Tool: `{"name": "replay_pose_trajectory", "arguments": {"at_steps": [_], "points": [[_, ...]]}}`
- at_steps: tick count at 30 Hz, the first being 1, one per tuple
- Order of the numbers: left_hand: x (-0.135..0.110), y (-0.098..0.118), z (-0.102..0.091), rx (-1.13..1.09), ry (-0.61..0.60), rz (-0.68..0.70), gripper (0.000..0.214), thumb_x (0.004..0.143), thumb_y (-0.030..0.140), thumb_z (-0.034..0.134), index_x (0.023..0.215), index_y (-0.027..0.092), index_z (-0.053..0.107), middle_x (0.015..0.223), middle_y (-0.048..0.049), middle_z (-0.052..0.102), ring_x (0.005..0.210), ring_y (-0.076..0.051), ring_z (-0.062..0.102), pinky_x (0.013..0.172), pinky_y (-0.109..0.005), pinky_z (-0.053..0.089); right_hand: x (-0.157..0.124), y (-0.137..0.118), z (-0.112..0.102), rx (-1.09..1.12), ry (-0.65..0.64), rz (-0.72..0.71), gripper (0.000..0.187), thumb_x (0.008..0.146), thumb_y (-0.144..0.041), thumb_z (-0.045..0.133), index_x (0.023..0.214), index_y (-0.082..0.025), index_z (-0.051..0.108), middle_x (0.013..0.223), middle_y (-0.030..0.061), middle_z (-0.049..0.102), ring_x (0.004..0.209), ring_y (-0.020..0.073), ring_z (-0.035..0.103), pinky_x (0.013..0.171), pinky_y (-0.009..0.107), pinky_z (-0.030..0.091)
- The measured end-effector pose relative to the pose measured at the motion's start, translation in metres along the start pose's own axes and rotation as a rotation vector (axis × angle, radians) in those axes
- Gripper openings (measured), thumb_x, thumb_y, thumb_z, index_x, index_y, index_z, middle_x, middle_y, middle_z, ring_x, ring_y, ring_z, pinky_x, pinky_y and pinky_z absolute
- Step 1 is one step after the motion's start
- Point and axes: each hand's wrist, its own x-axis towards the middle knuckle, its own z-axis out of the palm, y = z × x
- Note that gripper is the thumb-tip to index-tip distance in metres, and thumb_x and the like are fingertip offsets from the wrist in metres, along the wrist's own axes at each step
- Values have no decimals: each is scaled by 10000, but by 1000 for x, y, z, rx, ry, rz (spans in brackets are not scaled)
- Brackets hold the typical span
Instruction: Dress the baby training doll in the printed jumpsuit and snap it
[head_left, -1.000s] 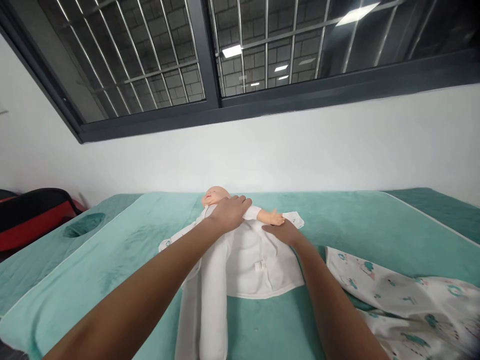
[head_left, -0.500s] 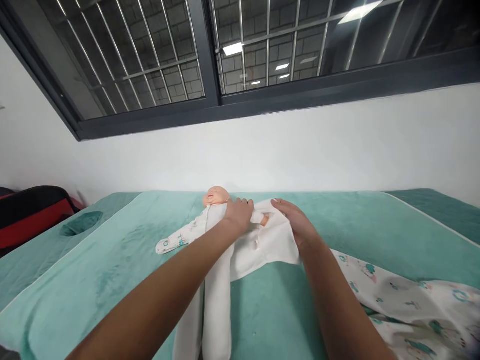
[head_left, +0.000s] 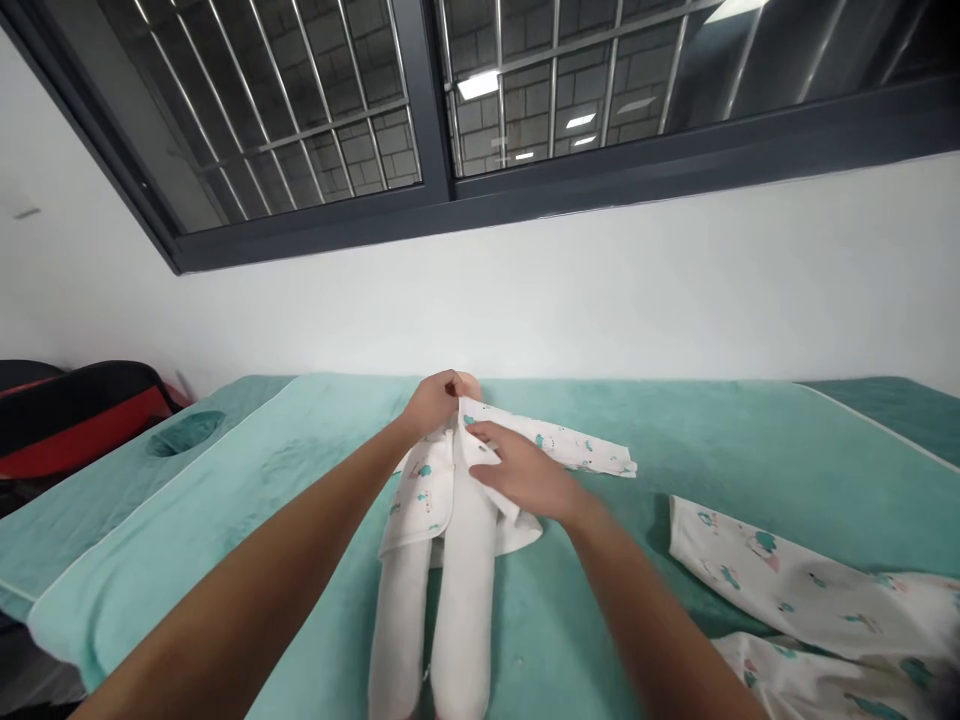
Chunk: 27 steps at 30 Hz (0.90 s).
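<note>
A baby doll lies on its back on the teal bed cover, its head (head_left: 470,385) mostly hidden behind my left hand. It wears a white baby shirt (head_left: 420,495) with small teal prints; the right-hand sleeve (head_left: 585,450) stretches out sideways. My left hand (head_left: 435,402) is closed at the shirt's collar, fingertips pinched on the cloth. Lower on the chest, my right hand (head_left: 529,472) has its thumb and fingers on the edge of the right front flap. Two white legs (head_left: 463,620) extend from under the shirt towards me.
Printed baby trousers (head_left: 795,570) lie on the teal bed cover (head_left: 585,600) at the right. A round hole (head_left: 186,433) shows in the bed at the left, beside a red and black bag-like object (head_left: 90,420). A white wall and barred window (head_left: 442,190) stand behind.
The right front of the shirt, spread open before, is now folded over the doll, and its sleeve reaches out to the right. Both hands have moved left, my left one up to the collar.
</note>
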Motion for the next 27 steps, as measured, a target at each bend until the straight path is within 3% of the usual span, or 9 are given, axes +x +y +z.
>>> {"name": "replay_pose_trajectory", "arguments": {"at_steps": [6,10,13,17,20,23,27], "points": [[-23,-9,-20,295,5,-56,238,808,443,567,810,211,516,828,-18,612,735,-153,539,677,-289,417,-9,-23,30,-211,-112,-22,239,862,-312,495,1074,-272,596,1087,-10,615,860,154,592,715,293,442],[-33,-4,-12,461,-197,-61,404,738,563,615,948,222,560,864,-5,657,753,-175,589,640,-276,416,-11,-25,37,-305,-149,-118,294,852,-239,511,1138,-282,564,1132,-12,594,980,163,558,787,295,434],[-31,-1,-4,610,-280,-26,422,734,494,635,1055,232,557,885,-12,671,813,-207,606,674,-291,420,-16,-34,41,-471,-166,-190,367,793,-178,566,1151,-251,532,1197,16,548,1089,205,496,835,318,415],[-22,-10,-2,559,-231,-40,275,783,287,560,1051,227,566,956,-20,671,872,-198,606,724,-292,424,-24,-51,38,-744,-133,85,336,735,-247,658,1029,-182,511,1150,78,510,912,220,524,582,274,346],[-17,-22,-6,475,-180,-50,227,807,253,519,1025,209,565,983,-20,662,891,-168,602,741,-268,431,-25,-51,32,-893,-187,216,247,758,-310,660,865,-170,487,997,68,523,703,162,492,520,260,227],[-16,-30,-9,407,-142,-51,202,815,265,521,1000,205,575,955,-16,658,873,-159,600,729,-261,433,-23,-45,28,-911,-196,156,148,868,-251,496,758,-171,438,822,36,515,607,119,405,535,269,183],[-21,-30,-7,344,-112,-23,175,831,268,502,971,223,596,913,4,659,813,-147,596,694,-259,433,-22,-48,32,-671,-169,94,251,901,-255,390,680,-169,309,601,-15,390,537,101,267,501,264,165]]}}
